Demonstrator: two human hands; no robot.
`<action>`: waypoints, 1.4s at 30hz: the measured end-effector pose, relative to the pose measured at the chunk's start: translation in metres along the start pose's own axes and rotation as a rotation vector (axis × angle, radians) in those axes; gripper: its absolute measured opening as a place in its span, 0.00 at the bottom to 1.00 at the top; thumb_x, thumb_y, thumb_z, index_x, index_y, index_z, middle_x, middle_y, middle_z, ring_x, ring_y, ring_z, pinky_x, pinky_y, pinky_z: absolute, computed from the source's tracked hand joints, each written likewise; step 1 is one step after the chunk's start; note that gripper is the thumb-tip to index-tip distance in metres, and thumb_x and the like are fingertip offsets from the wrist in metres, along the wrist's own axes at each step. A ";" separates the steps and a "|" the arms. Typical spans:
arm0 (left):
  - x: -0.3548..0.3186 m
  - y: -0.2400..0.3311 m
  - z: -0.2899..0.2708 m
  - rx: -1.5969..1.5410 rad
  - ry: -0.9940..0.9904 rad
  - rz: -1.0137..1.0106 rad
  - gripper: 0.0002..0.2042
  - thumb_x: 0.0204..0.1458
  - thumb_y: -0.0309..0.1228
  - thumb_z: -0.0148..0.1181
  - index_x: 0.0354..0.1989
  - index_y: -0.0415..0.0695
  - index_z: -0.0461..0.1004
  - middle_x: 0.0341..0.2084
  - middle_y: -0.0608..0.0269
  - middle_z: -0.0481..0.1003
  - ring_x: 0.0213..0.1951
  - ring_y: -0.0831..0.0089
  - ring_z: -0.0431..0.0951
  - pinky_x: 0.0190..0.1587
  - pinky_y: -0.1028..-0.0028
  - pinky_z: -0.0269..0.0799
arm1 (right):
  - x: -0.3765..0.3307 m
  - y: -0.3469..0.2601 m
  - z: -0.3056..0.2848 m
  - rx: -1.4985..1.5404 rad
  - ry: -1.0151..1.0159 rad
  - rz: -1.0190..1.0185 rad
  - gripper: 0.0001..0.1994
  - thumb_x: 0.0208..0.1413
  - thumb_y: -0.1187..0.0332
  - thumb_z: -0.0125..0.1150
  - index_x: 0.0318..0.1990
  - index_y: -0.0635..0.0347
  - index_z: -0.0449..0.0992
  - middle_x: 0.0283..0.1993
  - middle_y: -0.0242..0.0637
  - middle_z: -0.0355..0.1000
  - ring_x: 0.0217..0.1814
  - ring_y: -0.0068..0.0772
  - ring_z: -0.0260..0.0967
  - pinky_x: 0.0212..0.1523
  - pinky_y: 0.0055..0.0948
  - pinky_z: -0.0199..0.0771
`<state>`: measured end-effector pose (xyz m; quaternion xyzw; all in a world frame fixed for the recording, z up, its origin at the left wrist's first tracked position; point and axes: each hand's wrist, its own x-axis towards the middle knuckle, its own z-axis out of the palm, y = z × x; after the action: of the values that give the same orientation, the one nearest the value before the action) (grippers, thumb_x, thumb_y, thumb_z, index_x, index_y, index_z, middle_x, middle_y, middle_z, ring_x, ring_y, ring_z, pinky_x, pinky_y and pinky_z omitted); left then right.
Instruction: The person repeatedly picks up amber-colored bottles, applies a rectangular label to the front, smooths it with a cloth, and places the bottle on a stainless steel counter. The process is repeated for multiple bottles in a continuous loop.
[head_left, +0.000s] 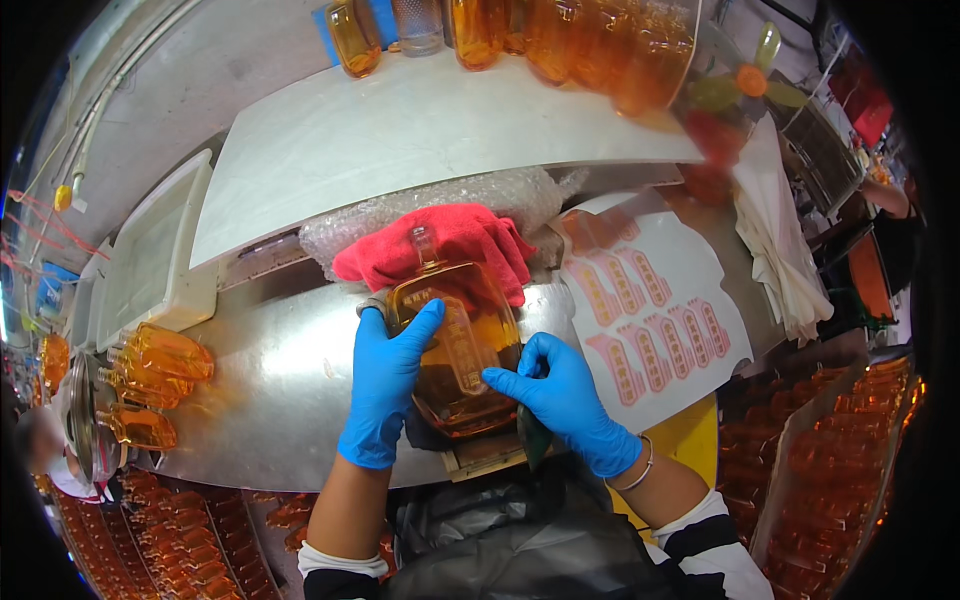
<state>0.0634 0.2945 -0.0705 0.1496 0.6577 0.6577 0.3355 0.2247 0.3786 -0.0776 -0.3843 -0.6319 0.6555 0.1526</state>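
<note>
A flat amber glass bottle [490,350] leans against a folded red cloth [485,235], its neck pointing away from me. A long ornate label [458,345] runs down its front. My left hand [385,375], in a blue glove, grips the bottle's left side, thumb lying across the upper face. On the other side my right hand [560,395], also gloved in blue, touches the label's lower end with its thumb. Its index finger is curled. Below that palm hangs a dark green flat piece [530,438], seemingly held by the partly hidden lower fingers.
A sheet of pink and gold labels [650,345] lies to the right. Bubble wrap [540,195] sits behind the cloth, below a raised white board [420,125] bearing amber bottles [575,45]. More bottles [160,365] and a white bin [155,265] stand left. Bottle rows [830,430] fill the lower right.
</note>
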 end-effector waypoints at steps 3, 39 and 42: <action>-0.001 0.002 -0.001 0.040 -0.001 -0.006 0.25 0.46 0.36 0.64 0.48 0.37 0.63 0.39 0.57 0.71 0.39 0.72 0.73 0.40 0.74 0.71 | 0.001 0.001 -0.002 -0.021 -0.020 -0.046 0.16 0.45 0.66 0.68 0.21 0.54 0.62 0.19 0.24 0.58 0.23 0.13 0.54 0.24 0.17 0.59; -0.050 -0.017 -0.005 0.122 -0.102 -0.006 0.36 0.43 0.28 0.64 0.58 0.36 0.48 0.50 0.50 0.63 0.50 0.64 0.68 0.51 0.69 0.67 | 0.029 -0.017 -0.043 0.616 -0.052 0.044 0.12 0.55 0.66 0.56 0.43 0.62 0.73 0.40 0.34 0.73 0.41 0.25 0.70 0.42 0.24 0.72; -0.054 -0.020 -0.005 0.141 -0.112 -0.020 0.39 0.42 0.28 0.65 0.59 0.37 0.46 0.50 0.51 0.63 0.51 0.64 0.67 0.52 0.69 0.66 | 0.022 -0.033 -0.023 0.138 -0.112 -0.259 0.08 0.51 0.71 0.60 0.39 0.63 0.74 0.38 0.33 0.73 0.42 0.23 0.69 0.42 0.22 0.71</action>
<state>0.1039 0.2546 -0.0768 0.2028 0.6842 0.5968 0.3669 0.2170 0.4156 -0.0511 -0.2509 -0.6371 0.6927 0.2265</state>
